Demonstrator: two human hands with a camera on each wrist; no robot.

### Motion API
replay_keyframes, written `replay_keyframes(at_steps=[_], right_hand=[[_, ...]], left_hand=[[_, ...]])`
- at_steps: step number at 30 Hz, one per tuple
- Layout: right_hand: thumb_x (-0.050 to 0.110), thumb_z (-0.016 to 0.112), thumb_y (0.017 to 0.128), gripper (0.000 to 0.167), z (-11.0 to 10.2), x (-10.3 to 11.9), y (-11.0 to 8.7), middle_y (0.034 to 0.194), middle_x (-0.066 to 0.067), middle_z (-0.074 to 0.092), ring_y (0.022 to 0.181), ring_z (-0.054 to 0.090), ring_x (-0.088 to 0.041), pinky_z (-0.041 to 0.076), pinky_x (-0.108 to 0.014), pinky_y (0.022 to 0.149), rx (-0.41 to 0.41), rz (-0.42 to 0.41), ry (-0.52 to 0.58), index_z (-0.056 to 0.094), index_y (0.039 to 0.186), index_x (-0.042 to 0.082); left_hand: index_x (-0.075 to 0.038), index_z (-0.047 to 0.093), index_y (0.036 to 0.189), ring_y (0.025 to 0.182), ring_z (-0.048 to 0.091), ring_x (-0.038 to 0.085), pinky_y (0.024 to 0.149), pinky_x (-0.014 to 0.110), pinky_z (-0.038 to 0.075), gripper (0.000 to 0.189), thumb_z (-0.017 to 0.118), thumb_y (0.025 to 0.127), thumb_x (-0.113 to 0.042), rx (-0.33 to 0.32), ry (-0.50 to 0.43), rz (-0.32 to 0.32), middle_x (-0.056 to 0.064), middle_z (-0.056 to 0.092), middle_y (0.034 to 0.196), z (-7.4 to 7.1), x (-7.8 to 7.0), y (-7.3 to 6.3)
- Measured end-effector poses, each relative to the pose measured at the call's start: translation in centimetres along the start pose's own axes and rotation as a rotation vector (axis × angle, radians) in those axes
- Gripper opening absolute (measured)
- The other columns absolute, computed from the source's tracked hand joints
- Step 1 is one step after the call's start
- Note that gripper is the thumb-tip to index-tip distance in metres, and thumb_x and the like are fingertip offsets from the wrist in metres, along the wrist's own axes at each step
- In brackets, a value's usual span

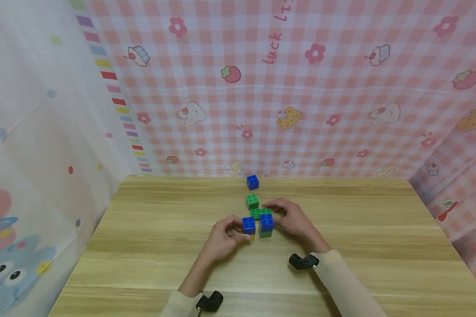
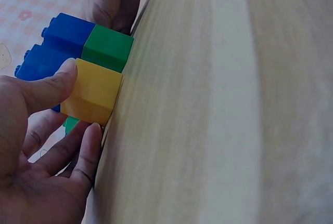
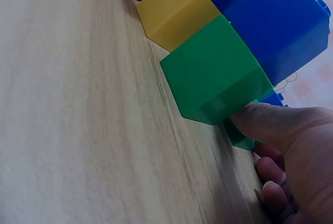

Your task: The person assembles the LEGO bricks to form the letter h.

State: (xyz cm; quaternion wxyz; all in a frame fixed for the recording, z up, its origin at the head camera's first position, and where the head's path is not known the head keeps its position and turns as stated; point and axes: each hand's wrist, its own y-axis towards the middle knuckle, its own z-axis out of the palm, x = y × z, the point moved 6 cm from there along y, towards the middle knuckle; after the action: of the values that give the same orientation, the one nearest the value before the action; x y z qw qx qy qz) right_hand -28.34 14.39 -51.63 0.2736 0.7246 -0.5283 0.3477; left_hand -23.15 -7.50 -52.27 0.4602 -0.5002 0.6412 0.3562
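Note:
My left hand (image 1: 221, 240) grips a two-brick stack, a blue brick (image 1: 248, 223) on a yellow brick (image 2: 96, 91). Its thumb lies across the near side and the other fingers curl round the left. Right beside it stands a second stack, a blue brick (image 1: 266, 219) on a green brick (image 3: 216, 73). At that stack's right side is the thumb of my right hand (image 1: 293, 218), touching the green brick. The other right-hand fingers are loosely bent behind, around the end of a long green brick (image 1: 255, 214) that lies just behind the stacks.
Farther back on the wooden table (image 1: 162, 246) are a small green brick (image 1: 252, 201) and, near the rear edge, a loose blue brick (image 1: 252, 182). A pink checked cloth (image 1: 333, 88) hangs behind the table. White printed cloth (image 1: 83, 132) hangs at the left.

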Motion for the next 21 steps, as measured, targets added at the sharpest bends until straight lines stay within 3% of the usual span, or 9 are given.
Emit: replay_keyframes(at_steps=[7, 21], right_hand=[[0.001, 0.070, 0.092, 0.037, 0.04, -0.39, -0.33, 0.121, -0.003, 0.067, 0.107, 0.060, -0.022, 0.050, -0.035, 0.088, -0.008, 0.018, -0.042, 0.071, 0.124, 0.018], [0.004, 0.069, 0.093, 0.032, 0.23, -0.62, -0.89, 0.123, -0.009, 0.067, 0.111, 0.064, -0.025, 0.054, -0.045, 0.097, -0.067, 0.036, -0.007, 0.067, 0.124, 0.011]], left_hand=[[-0.011, 0.070, 0.103, 0.091, 0.060, 0.018, 0.072, 0.021, 0.051, 0.027, 0.085, 0.082, -0.014, 0.001, -0.016, -0.010, 0.008, 0.070, 0.099, 0.08, -0.05, -0.14], [-0.012, 0.070, 0.104, 0.088, 0.061, 0.017, 0.072, 0.022, 0.052, 0.027, 0.085, 0.082, -0.015, 0.003, -0.013, -0.005, 0.007, 0.070, 0.099, 0.02, 0.02, -0.19]])
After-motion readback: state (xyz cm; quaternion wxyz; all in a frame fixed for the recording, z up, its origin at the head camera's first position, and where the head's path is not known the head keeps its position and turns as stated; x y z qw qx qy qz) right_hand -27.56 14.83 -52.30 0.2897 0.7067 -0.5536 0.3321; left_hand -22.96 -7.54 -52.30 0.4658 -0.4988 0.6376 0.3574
